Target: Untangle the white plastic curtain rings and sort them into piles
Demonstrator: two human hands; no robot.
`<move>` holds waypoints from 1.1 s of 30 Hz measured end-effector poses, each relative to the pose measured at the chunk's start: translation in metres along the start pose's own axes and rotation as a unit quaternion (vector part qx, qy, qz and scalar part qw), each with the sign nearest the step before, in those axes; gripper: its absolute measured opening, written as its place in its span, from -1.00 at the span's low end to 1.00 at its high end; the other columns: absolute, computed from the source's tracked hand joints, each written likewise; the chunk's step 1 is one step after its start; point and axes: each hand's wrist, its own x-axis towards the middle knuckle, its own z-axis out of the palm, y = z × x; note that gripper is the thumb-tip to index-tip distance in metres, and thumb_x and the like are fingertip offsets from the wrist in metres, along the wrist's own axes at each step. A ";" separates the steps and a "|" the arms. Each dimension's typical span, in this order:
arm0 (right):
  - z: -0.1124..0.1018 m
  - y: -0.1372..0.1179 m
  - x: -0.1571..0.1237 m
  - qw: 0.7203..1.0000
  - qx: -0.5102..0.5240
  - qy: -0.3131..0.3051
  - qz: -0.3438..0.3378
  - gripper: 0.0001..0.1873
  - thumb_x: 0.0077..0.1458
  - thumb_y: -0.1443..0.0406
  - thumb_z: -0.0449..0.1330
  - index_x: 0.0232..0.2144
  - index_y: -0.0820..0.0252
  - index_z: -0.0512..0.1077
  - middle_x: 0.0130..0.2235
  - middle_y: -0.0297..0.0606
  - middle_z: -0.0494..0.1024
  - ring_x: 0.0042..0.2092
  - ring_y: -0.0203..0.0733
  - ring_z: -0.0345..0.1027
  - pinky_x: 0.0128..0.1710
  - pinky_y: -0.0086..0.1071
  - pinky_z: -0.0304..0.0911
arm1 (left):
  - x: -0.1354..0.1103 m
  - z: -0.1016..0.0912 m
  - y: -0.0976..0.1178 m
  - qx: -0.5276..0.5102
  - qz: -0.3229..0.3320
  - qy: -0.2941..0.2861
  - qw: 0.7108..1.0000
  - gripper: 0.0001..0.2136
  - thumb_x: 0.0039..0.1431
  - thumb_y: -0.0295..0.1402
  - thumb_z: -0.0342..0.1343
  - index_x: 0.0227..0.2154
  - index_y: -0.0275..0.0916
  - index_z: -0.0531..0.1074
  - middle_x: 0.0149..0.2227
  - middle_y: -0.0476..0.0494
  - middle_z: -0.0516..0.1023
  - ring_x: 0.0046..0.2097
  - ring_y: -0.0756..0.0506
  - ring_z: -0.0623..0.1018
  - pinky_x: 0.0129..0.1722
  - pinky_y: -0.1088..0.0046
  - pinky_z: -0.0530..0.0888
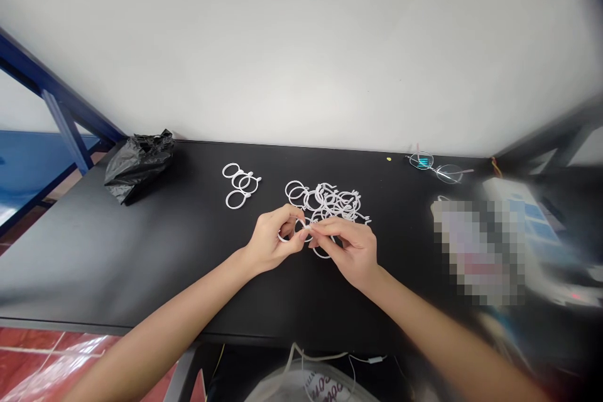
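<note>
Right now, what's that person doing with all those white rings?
A person's left hand and right hand pinch one white ring between them, just above a black table. A tangled pile of rings lies right behind the hands. A smaller group of rings sits apart to the left. A crumpled black bag lies at the table's back left, and a pair of glasses at the back right.
</note>
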 end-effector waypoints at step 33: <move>-0.002 0.003 -0.001 0.994 -0.090 0.017 -0.052 -0.78 0.11 0.45 0.25 -0.18 0.13 0.52 -0.45 -0.34 0.58 -0.49 -0.31 0.44 -0.46 -0.43 0.42 | 0.006 -0.008 0.000 0.066 0.039 -0.048 0.996 -0.61 0.36 -0.09 -0.18 -0.40 -0.26 0.36 -0.63 0.06 0.30 -0.59 0.04 0.30 -0.52 0.53 0.30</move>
